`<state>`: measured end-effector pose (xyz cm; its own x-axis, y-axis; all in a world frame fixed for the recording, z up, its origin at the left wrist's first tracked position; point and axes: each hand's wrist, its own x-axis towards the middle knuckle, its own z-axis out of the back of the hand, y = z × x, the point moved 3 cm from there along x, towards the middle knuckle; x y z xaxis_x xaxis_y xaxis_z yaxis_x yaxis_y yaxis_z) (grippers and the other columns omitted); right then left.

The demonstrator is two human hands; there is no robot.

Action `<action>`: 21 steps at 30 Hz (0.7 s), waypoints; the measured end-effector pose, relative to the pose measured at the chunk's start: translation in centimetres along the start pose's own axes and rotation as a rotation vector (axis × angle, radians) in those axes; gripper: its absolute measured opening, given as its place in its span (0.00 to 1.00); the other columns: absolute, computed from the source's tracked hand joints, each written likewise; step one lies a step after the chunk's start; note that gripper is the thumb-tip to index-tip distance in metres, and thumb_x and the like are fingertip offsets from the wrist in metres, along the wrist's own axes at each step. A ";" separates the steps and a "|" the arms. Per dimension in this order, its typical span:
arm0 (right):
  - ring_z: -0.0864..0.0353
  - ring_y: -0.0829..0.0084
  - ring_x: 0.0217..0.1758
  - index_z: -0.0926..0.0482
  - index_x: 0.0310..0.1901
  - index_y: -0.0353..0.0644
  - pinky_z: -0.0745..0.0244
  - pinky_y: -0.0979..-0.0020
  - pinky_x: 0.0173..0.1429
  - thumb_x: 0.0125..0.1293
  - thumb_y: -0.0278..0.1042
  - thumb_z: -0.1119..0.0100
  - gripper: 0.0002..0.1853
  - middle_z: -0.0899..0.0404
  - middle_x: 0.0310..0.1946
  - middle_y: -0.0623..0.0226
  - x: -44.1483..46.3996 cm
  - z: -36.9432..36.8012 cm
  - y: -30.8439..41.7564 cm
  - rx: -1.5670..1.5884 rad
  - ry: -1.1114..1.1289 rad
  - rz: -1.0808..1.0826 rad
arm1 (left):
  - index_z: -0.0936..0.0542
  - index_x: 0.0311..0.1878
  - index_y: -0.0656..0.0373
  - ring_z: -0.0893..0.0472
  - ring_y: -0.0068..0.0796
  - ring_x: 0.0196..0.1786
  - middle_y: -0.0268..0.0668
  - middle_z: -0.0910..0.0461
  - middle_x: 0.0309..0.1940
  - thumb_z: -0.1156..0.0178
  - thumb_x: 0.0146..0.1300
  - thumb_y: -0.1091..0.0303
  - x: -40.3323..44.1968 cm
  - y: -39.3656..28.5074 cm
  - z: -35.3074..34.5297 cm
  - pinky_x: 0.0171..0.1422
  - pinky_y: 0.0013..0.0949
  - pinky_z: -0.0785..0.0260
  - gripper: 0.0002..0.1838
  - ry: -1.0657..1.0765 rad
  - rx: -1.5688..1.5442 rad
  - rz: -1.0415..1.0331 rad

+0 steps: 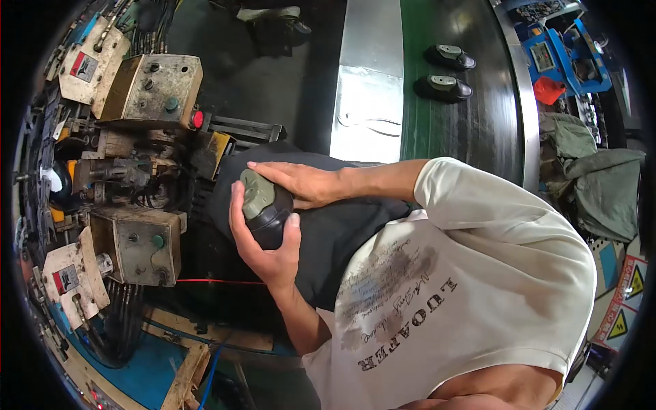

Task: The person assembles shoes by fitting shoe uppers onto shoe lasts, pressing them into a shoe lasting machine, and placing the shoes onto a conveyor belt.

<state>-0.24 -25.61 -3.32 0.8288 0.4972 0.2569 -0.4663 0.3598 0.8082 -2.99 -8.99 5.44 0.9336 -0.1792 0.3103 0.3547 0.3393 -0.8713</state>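
Observation:
A black shoe (272,222) with an olive-grey piece (255,192) filling its top is held between my two hands, above the dark cloth over my lap. My left hand (268,261) grips it from below, thumb on one side and fingers round the other. Stretched along its far upper side, my right hand (304,183) presses against the shoe, with the fingertips near the olive-grey piece. The underside of the shoe is hidden by the hands.
Left stands a machine with two control boxes (154,92) and a red button (197,119). A dark green conveyor belt (471,130) carries two black shoes (444,87) beside a metal strip (369,89). Blue crates (567,58) and grey-green cloth (605,188) lie right.

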 end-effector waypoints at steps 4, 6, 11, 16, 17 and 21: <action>0.36 0.37 0.80 0.60 0.86 0.38 0.36 0.46 0.82 0.60 0.25 0.29 0.59 0.39 0.78 0.37 0.2 0.0 0.0 -0.002 -0.027 -0.006 | 0.26 0.70 0.65 0.23 0.52 0.73 0.48 0.21 0.68 0.31 0.52 0.70 0.5 0.3 -0.4 0.80 0.50 0.34 0.38 -0.064 0.018 -0.036; 0.36 0.37 0.80 0.60 0.86 0.38 0.36 0.46 0.82 0.60 0.24 0.29 0.59 0.39 0.77 0.37 0.1 0.1 0.0 -0.004 -0.028 -0.013 | 0.25 0.68 0.65 0.22 0.51 0.72 0.48 0.20 0.65 0.32 0.52 0.70 0.5 0.2 -0.6 0.79 0.50 0.33 0.35 -0.082 0.010 -0.031; 0.35 0.37 0.79 0.60 0.86 0.37 0.35 0.47 0.81 0.60 0.24 0.30 0.58 0.37 0.76 0.37 -0.1 0.0 0.0 -0.032 -0.025 -0.021 | 0.24 0.66 0.65 0.21 0.51 0.70 0.48 0.20 0.64 0.32 0.53 0.70 0.5 0.3 -0.7 0.78 0.50 0.32 0.33 -0.092 0.004 -0.027; 0.34 0.35 0.78 0.63 0.86 0.38 0.36 0.45 0.81 0.60 0.25 0.28 0.61 0.38 0.76 0.36 -0.3 -0.1 0.0 -0.028 -0.028 -0.014 | 0.23 0.65 0.65 0.21 0.50 0.69 0.48 0.20 0.64 0.30 0.54 0.68 0.4 0.3 -0.8 0.78 0.49 0.32 0.33 -0.097 -0.012 -0.017; 0.34 0.35 0.77 0.63 0.86 0.38 0.35 0.45 0.80 0.59 0.24 0.28 0.62 0.38 0.76 0.36 -0.2 0.0 0.1 -0.029 -0.034 -0.004 | 0.23 0.65 0.65 0.21 0.50 0.69 0.48 0.20 0.65 0.30 0.55 0.67 0.5 0.4 -0.8 0.79 0.49 0.33 0.33 -0.098 -0.019 -0.012; 0.27 0.38 0.73 0.60 0.86 0.39 0.31 0.48 0.76 0.60 0.30 0.26 0.61 0.32 0.72 0.36 1.6 2.0 0.5 0.009 0.061 -0.070 | 0.33 0.79 0.64 0.32 0.44 0.79 0.46 0.30 0.77 0.26 0.56 0.65 2.4 0.8 0.9 0.84 0.48 0.41 0.46 0.018 -0.277 0.017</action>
<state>1.49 -26.16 -1.43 0.8385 0.5185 0.1673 -0.4053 0.3884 0.8276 -0.47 -8.33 5.86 0.9375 -0.1927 0.2898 0.3089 0.0775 -0.9479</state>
